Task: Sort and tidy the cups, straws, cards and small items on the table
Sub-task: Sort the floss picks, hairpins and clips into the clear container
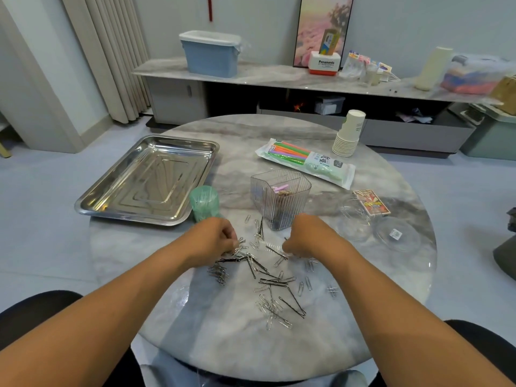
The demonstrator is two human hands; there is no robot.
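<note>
Both hands work a scatter of paper clips point(275, 303) and hairpins point(291, 301) on the round marble counter point(279, 347): left hand point(216, 238) with fingers curled, pinching clips; right hand point(305, 237) with fingers curled down among pins, grip unclear. Behind stand a clear ribbed container point(280, 198), steel tray point(146, 180), straw packet point(305, 162), stacked paper cups point(349, 134) and card box point(371, 202)

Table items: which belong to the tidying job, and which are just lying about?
Job: paper clips and hairpins, ribbed clear holder, straw pack, paper cups, card box, both hands.
Lying about: blue bin, Panasonic box.
</note>
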